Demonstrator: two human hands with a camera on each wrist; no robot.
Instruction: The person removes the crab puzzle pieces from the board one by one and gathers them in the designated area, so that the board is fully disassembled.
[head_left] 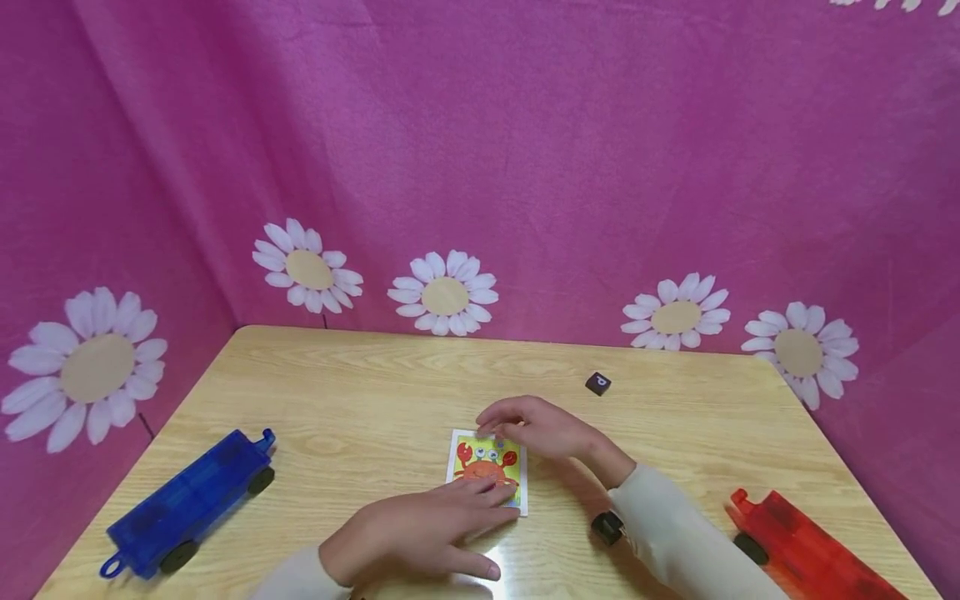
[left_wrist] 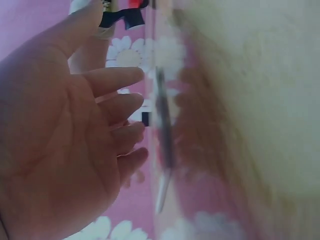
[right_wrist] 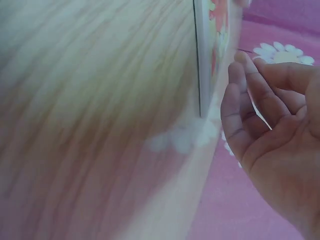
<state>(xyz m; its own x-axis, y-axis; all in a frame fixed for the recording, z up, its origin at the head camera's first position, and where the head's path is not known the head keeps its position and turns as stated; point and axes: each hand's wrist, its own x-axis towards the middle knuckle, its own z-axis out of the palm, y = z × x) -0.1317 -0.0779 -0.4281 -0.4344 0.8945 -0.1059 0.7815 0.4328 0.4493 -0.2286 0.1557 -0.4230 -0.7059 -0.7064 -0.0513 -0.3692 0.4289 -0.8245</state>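
Observation:
A square picture card [head_left: 487,469] with a red-orange crab on yellow and a white border lies flat on the table. My left hand [head_left: 431,525] reaches over its lower part, fingers extended, palm down. In the left wrist view, a gap separates the left fingers from the card's edge [left_wrist: 164,130]. Over the card's upper right corner is my right hand [head_left: 543,427], its fingers loosely bent and holding nothing. The right wrist view shows those fingers beside the card [right_wrist: 217,45], apart from it. Part of the crab is hidden under the left fingers.
A translucent blue toy wagon [head_left: 191,504] stands on the left and a red one [head_left: 813,550] on the right, cut off by the frame. A small black tile [head_left: 598,383] with a white letter lies behind the right hand. Pink daisy cloth [head_left: 525,167] hangs around the table.

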